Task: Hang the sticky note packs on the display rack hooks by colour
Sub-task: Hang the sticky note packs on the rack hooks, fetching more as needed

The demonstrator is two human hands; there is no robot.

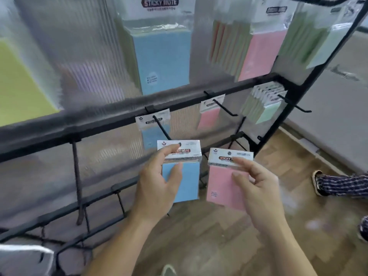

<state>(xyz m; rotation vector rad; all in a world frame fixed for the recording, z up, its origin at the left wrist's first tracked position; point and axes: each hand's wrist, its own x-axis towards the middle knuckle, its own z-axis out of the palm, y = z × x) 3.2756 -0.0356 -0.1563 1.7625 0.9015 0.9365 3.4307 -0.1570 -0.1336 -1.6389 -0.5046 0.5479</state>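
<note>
My left hand [157,186] grips a blue sticky note pack [189,176] by its white header, thumb across the front. The pack's hang hole sits at the tip of a black hook [162,127] on the rack's middle bar, where another blue pack [153,124] hangs further back. My right hand [256,184] pinches a pink sticky note pack [221,184] held upright just right of the blue one, below a second hook [225,107] carrying a pink pack [209,114]. Green packs [264,104] hang on a hook to the right.
The black wire rack's crossbar [99,124] runs across the view, with large blue [161,52], pink [260,52] and green [318,42] packs on the upper row. An empty hook [76,176] hangs at lower left. Someone's patterned shoe [320,183] rests on the wooden floor at the right.
</note>
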